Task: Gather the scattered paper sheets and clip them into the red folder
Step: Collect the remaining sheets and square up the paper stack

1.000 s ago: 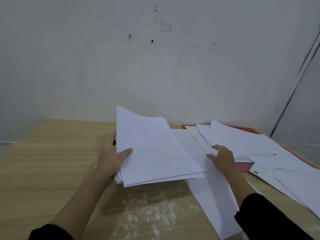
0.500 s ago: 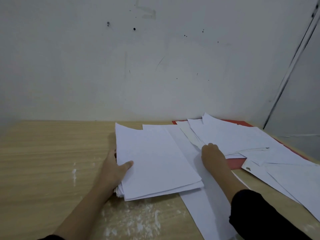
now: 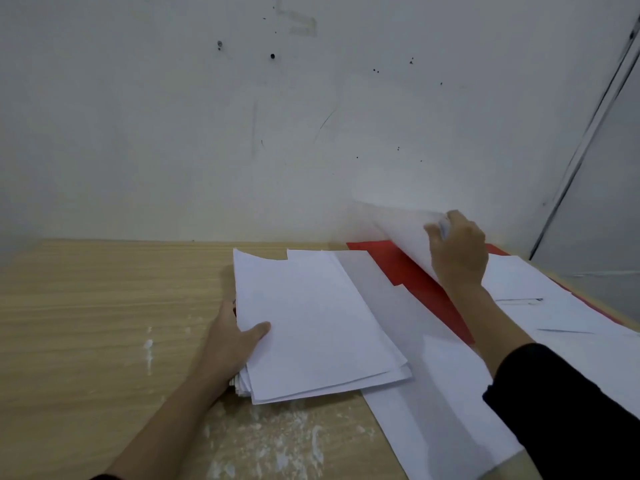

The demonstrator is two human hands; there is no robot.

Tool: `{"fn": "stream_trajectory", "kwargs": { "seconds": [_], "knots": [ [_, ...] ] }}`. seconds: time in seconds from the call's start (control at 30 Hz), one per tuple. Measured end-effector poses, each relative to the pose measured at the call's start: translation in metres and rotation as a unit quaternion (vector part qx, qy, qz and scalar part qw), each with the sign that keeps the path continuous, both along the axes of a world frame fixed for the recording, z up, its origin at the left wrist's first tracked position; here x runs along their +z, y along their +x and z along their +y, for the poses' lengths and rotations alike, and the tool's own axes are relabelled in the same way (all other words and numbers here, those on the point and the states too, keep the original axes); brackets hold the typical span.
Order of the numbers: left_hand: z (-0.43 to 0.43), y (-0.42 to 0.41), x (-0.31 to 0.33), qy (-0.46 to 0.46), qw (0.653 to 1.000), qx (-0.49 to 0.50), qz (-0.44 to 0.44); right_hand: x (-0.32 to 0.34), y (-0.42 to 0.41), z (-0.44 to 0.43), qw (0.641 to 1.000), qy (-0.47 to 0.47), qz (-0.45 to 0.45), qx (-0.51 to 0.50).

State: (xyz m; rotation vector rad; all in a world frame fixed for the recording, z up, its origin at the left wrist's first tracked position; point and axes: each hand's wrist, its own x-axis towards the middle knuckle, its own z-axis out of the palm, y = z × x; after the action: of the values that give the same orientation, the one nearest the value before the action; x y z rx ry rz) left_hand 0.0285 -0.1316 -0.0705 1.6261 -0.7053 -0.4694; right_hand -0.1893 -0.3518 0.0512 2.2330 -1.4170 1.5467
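Observation:
A gathered stack of white paper sheets [image 3: 318, 323] lies on the wooden table [image 3: 86, 306]. My left hand [image 3: 232, 341] grips the stack's left edge, thumb on top. My right hand [image 3: 457, 251] pinches a lifted white sheet [image 3: 405, 230] and holds it raised above the red folder [image 3: 412, 278], which lies flat near the wall with part of its surface bared. A long loose sheet [image 3: 415, 375] lies between stack and folder. More scattered sheets [image 3: 554, 313] cover the folder's right part.
A white wall [image 3: 311, 133] rises right behind the table's far edge. White powdery smears [image 3: 277, 441] mark the table near its front. A dark vertical strip [image 3: 588, 133] runs down the wall at the right.
My right hand took hold of a sheet and lifted it off the red folder, baring more red. The stack came down flatter on the table under my left hand.

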Motion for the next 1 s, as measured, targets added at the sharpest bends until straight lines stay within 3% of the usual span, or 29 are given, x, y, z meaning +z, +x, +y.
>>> {"fn": "stream_trajectory", "kwargs": {
  "seconds": [0.1, 0.33, 0.53, 0.6, 0.67, 0.73, 0.8, 0.87, 0.93, 1.0],
  "knots": [
    [-0.001, 0.000, 0.000, -0.011, 1.000, -0.001, 0.026, 0.014, 0.010, 0.028, 0.994, -0.037, 0.000, 0.100],
    [0.001, 0.003, 0.003, -0.025, 0.997, -0.001, 0.072, -0.031, 0.043, 0.115, 0.948, 0.002, 0.135, 0.289],
    [0.006, 0.005, 0.006, -0.070, 0.986, -0.058, 0.137, -0.072, 0.059, 0.158, 0.910, 0.040, 0.216, 0.352],
    [0.006, 0.006, 0.007, -0.069, 0.984, -0.072, 0.145, -0.074, 0.060, 0.163, 0.895, 0.068, 0.218, 0.383],
    [0.005, 0.007, 0.006, -0.050, 0.990, -0.055, 0.117, -0.069, 0.058, 0.166, 0.870, 0.153, 0.211, 0.418],
    [0.004, 0.007, 0.004, -0.040, 0.994, -0.037, 0.098, -0.062, 0.053, 0.162, 0.865, 0.232, 0.180, 0.408],
    [0.003, 0.007, 0.002, -0.044, 0.991, -0.042, 0.116, -0.057, 0.044, 0.143, 0.890, 0.261, 0.131, 0.351],
    [0.004, 0.007, 0.001, -0.043, 0.989, -0.046, 0.133, -0.056, 0.030, 0.116, 0.919, 0.263, 0.163, 0.244],
    [0.003, 0.007, 0.002, -0.038, 0.988, -0.051, 0.141, -0.059, 0.018, 0.096, 0.907, 0.321, 0.229, 0.147],
    [0.004, 0.006, 0.003, -0.036, 0.987, -0.056, 0.144, -0.066, 0.014, 0.089, 0.876, 0.394, 0.242, 0.134]
  ]
}}
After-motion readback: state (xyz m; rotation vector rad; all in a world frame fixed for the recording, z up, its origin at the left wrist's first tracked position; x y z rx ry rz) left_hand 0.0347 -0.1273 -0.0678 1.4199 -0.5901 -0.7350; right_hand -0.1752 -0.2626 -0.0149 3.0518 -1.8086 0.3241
